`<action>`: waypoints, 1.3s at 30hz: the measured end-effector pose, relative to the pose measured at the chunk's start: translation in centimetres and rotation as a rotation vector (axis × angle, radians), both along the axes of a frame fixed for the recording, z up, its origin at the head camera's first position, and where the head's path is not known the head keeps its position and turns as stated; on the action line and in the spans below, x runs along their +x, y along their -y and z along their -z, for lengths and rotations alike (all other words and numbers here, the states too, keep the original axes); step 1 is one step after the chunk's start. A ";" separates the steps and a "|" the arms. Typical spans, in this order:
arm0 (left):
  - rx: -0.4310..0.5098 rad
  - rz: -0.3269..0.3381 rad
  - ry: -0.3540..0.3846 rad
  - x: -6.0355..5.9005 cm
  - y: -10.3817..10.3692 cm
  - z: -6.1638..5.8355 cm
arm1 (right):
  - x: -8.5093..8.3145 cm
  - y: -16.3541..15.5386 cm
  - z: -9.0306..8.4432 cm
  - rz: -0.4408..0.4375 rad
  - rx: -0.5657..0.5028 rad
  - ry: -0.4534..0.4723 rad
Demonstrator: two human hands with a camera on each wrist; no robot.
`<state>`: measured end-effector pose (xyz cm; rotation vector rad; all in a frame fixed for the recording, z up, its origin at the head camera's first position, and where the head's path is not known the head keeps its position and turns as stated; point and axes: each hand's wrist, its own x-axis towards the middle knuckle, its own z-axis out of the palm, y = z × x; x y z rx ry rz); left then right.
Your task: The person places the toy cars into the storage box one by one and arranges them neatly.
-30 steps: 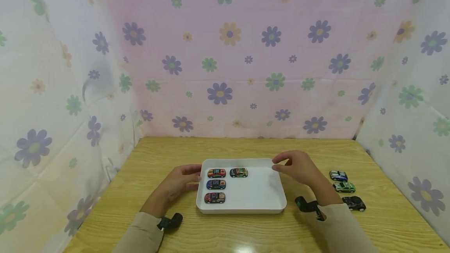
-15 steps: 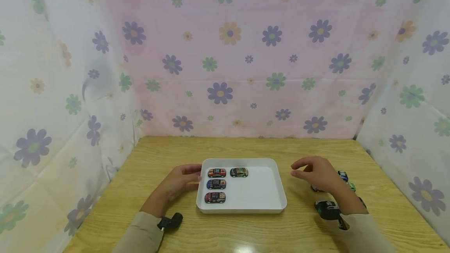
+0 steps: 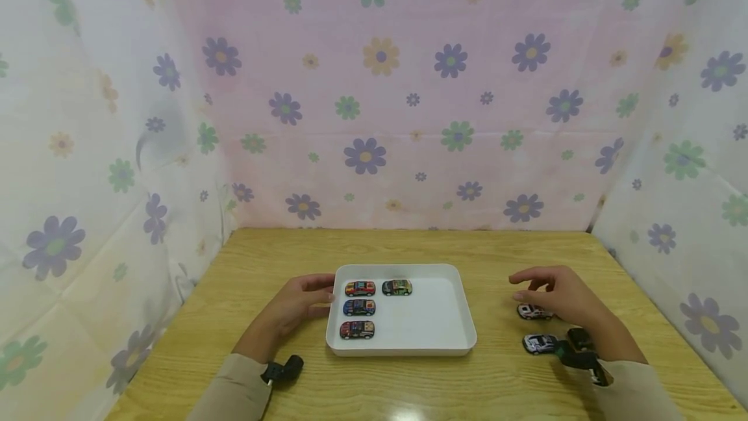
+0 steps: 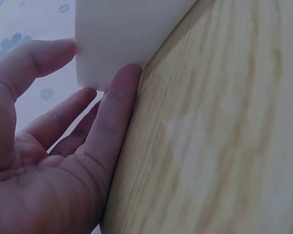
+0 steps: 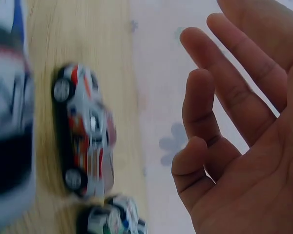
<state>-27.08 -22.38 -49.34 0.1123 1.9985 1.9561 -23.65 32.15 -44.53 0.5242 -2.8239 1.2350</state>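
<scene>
Around: wooden table (image 3: 409,382), floral curtains (image 3: 380,83).

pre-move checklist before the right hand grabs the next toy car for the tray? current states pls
1. Right hand empty, fingers relaxed, hovering above the cars: ok.
2. Target in reach: white toy car lies on the table just under the fingers, not touched: ok.
3. Left hand steadies the white tray at its left edge: ok.
4. Free space in the tray: four cars sit in its left part, the right part is bare: ok.
5. Neighbours: a second white car and a black car lie close by; risk of a nudge: cannot tell.
6. Which way the target points for lining up: cannot tell.
</scene>
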 end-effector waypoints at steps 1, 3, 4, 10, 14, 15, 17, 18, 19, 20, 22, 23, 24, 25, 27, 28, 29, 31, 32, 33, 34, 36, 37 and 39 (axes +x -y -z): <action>0.000 0.001 -0.001 0.0 0.0 0.0 | 0.1 -0.3 0.1 -0.001 -0.002 -0.003; -0.001 0.003 -0.002 0.0 0.1 0.1 | 0.1 -0.9 0.3 -0.005 0.000 -0.014; -0.002 0.002 0.000 0.0 0.1 0.1 | 0.2 -1.2 0.4 -0.009 -0.002 -0.016; -0.014 -0.005 -0.001 0.1 0.2 0.2 | 0.2 -2.7 1.3 -0.047 0.005 -0.047; -0.023 -0.005 -0.003 0.2 0.2 0.3 | 0.2 -3.2 1.5 -0.052 0.007 -0.013; -0.024 -0.005 -0.003 0.2 0.2 0.3 | 0.2 -3.3 1.5 -0.046 0.010 0.002; -0.027 -0.005 -0.005 0.2 0.2 0.3 | 0.1 -3.4 1.5 -0.035 0.016 0.032; -0.027 -0.004 -0.005 0.2 0.2 0.3 | 0.1 -3.5 1.6 -0.029 0.024 0.041; -0.027 -0.001 -0.006 0.2 0.2 0.3 | 0.1 -3.6 1.6 -0.024 0.034 0.045; -0.026 0.003 -0.008 0.2 0.1 0.3 | 0.1 -3.7 1.6 -0.020 0.041 0.046; -0.021 0.011 -0.008 0.1 0.0 0.3 | 0.2 -3.9 1.6 -0.017 0.048 0.044; -0.019 0.015 -0.007 0.1 0.0 0.2 | 0.3 -4.0 1.6 -0.016 0.049 0.044; -0.018 0.018 -0.006 0.0 -0.1 0.2 | 0.4 -4.1 1.6 -0.017 0.049 0.045; -0.016 0.020 -0.007 0.0 -0.1 0.2 | 0.4 -4.1 1.6 -0.020 0.049 0.046; -0.015 0.017 -0.006 -0.1 -0.1 0.1 | 0.3 -4.1 1.6 -0.022 0.041 0.056; -0.016 0.016 -0.007 -0.1 -0.1 0.0 | 0.3 -4.1 1.7 -0.027 0.036 0.062; -0.016 0.014 -0.005 -0.1 0.0 0.0 | 0.2 -4.0 1.7 -0.032 0.032 0.069; -0.016 0.011 -0.006 -0.1 0.1 -0.1 | 0.1 -3.9 1.8 -0.038 0.026 0.078; -0.018 0.012 -0.007 0.0 0.1 -0.2 | 0.1 -3.9 1.8 -0.038 0.021 0.085; -0.018 0.012 -0.005 0.0 0.1 -0.2 | 0.1 -3.9 1.8 -0.037 0.018 0.089; -0.018 0.013 -0.007 0.0 0.1 -0.2 | 0.1 -3.8 1.8 -0.040 0.019 0.094; -0.018 0.014 -0.009 0.0 0.2 -0.2 | 0.0 -3.8 1.8 -0.035 0.022 0.100; -0.019 0.013 -0.010 0.0 0.2 -0.2 | 0.0 -3.8 1.8 -0.033 0.024 0.104; -0.018 0.009 -0.008 0.1 0.2 -0.2 | 0.0 -3.7 1.9 -0.039 0.025 0.112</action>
